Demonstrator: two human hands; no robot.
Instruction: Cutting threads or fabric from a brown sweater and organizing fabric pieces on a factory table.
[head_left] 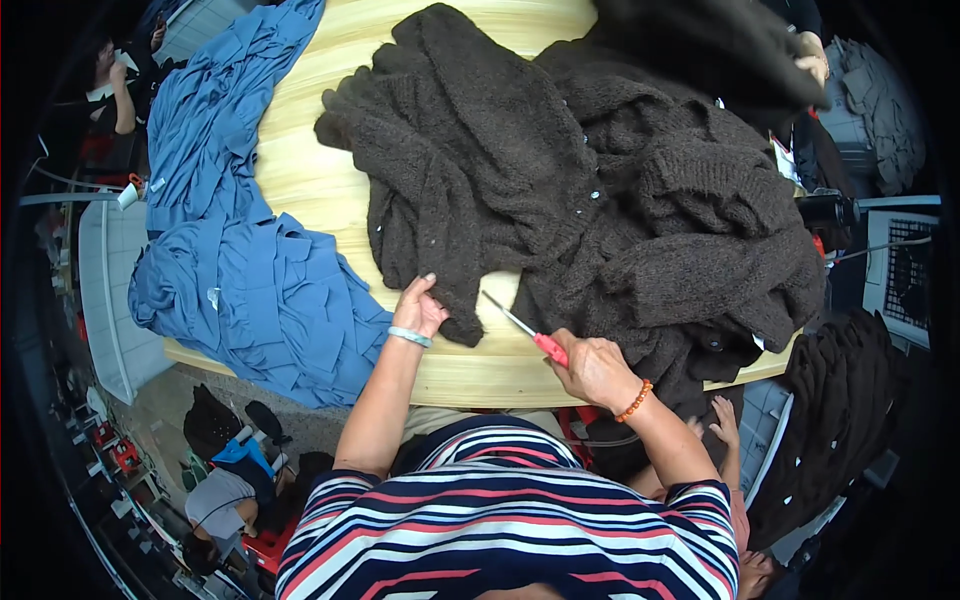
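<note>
A heap of dark brown knitted garments point(620, 190) covers most of the round wooden table point(470, 370). My left hand point(420, 308) pinches the lower edge of one brown knit piece near the table's front; a pale bracelet sits on that wrist. My right hand point(592, 368), with an orange bead bracelet, grips small scissors with a red handle point(522, 328). Their thin blades point up and left toward the hem that the left hand holds.
Several blue fabric pieces point(250, 270) are piled on the table's left side and hang over its edge. More brown knitwear point(830, 420) hangs at the right. Another person's hand point(722, 420) reaches up below the table's right edge. People sit at the far left and lower left.
</note>
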